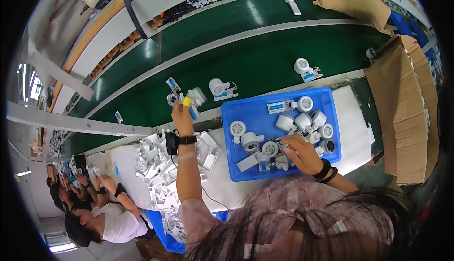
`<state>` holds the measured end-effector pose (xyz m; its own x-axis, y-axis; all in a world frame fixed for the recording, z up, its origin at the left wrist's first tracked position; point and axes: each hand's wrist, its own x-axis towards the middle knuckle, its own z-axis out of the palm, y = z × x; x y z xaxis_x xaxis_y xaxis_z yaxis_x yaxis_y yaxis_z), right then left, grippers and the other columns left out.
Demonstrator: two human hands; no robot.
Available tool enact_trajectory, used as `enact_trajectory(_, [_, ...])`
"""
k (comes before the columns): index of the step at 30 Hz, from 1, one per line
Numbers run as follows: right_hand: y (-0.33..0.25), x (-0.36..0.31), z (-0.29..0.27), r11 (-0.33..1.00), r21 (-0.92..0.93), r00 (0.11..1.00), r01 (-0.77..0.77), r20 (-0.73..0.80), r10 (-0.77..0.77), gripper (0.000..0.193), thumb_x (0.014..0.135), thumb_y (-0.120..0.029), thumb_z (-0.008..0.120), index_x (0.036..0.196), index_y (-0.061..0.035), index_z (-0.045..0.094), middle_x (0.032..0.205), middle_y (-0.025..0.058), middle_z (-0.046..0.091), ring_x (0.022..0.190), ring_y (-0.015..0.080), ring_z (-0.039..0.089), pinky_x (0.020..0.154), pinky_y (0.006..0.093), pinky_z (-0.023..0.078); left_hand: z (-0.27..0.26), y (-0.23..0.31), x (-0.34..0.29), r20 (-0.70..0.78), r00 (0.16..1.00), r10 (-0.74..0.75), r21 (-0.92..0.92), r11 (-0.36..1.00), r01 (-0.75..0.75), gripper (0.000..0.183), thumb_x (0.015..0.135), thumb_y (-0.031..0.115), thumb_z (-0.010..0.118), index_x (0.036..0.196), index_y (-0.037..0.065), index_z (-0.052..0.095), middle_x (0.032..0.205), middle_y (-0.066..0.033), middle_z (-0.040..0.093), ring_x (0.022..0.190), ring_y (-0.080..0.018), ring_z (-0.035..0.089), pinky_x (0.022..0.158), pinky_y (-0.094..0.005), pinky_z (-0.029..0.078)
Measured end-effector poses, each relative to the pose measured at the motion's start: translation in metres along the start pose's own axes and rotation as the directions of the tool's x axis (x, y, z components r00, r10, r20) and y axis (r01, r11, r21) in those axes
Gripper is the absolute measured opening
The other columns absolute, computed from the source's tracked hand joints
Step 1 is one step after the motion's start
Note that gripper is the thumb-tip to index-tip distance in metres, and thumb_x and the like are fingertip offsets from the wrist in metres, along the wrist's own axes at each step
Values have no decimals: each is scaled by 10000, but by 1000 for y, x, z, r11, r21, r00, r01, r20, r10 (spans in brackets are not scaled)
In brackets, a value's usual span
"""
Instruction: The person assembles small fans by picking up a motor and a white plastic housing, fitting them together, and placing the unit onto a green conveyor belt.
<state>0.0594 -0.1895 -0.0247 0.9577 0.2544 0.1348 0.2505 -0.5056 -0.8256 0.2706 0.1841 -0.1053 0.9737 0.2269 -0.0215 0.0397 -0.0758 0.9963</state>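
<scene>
My left hand [181,119] is stretched over the green conveyor belt, a yellow cover on one finger. Its fingers are closed on a partly assembled white handheld fan [197,97], whose round head is blurred; a blue battery shows beside the fingers. My right hand [303,154] reaches into the blue bin [226,143], fingers bent around a white handheld fan [283,160] that it partly hides. Several similar fans lie around it in the bin, among them a white round fan head [238,128] and a unit with a blue battery [280,106].
More partly assembled fans [218,87] sit along the conveyor belt [255,57]. A heap of white plastic casings [158,166] covers the worktable left of the bin. An open cardboard box [399,114] stands at right. Co-workers [118,221] sit farther left.
</scene>
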Motion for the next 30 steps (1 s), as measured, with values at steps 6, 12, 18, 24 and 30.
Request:
enact_trajectory(6, [9,14,4,998,10,996,-59,68,58,237,923,-160,559,1128,-39,562,1098,132,566,800,246,650,679,332,518,48,-45,37,60,813,579,769,493,-408,250,764,22,662,1010,18,617,917,-146,645,832,-286,625,732,-348,494])
enact_trajectory(12, [18,22,5,998,2,992,-69,109,69,220,938,-161,541,1114,-32,576,1128,139,567,806,219,651,695,304,530,91,-72,37,501,816,288,527,646,-552,298,741,55,670,1038,58,643,1044,-145,634,985,-328,587,849,-413,476])
enact_trajectory(18, [22,24,4,997,10,992,-79,102,78,208,928,-147,568,1088,-17,589,1105,139,576,811,220,653,694,304,530,99,-67,59,629,767,125,731,241,-639,478,641,170,763,1082,98,592,1064,-122,598,1011,-297,557,824,-397,487])
enact_trajectory(24, [32,20,4,999,-23,993,-43,105,45,203,909,-150,596,1064,-19,597,1064,135,597,808,238,651,686,314,529,103,-57,65,608,794,-5,766,270,-584,412,645,257,771,991,83,627,873,-116,628,888,-292,595,785,-397,504])
enact_trajectory(30, [31,14,10,998,-60,993,22,118,-14,168,877,-148,630,1012,-51,607,1020,115,616,769,272,638,664,334,520,66,-63,71,334,932,-142,294,955,40,336,815,317,627,1021,59,564,797,-84,586,675,-206,595,623,-362,539])
